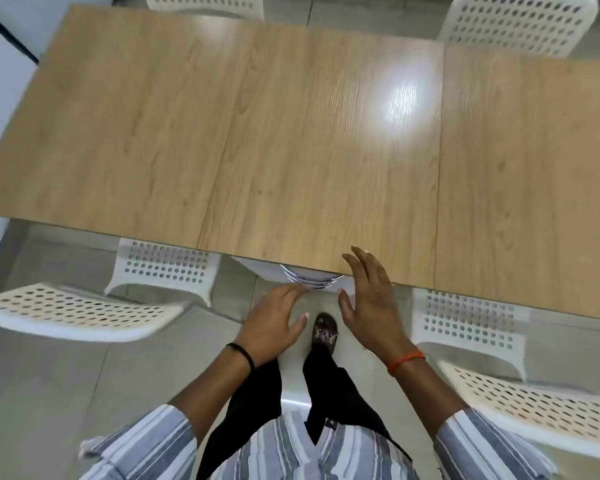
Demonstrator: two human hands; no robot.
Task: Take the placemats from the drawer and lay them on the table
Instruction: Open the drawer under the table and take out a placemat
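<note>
A long light-wood table fills the upper part of the view. Under its near edge sits a white drawer unit with a curved metal handle. My left hand hovers just below and left of the handle, fingers spread and empty. My right hand is beside the handle on its right, fingers apart, its fingertips overlapping the table's near edge. No placemats are in sight, and the drawer's inside is hidden under the tabletop.
White perforated chairs stand at near left, near right, far middle and far right. My sandalled foot rests on the grey tiled floor between my hands.
</note>
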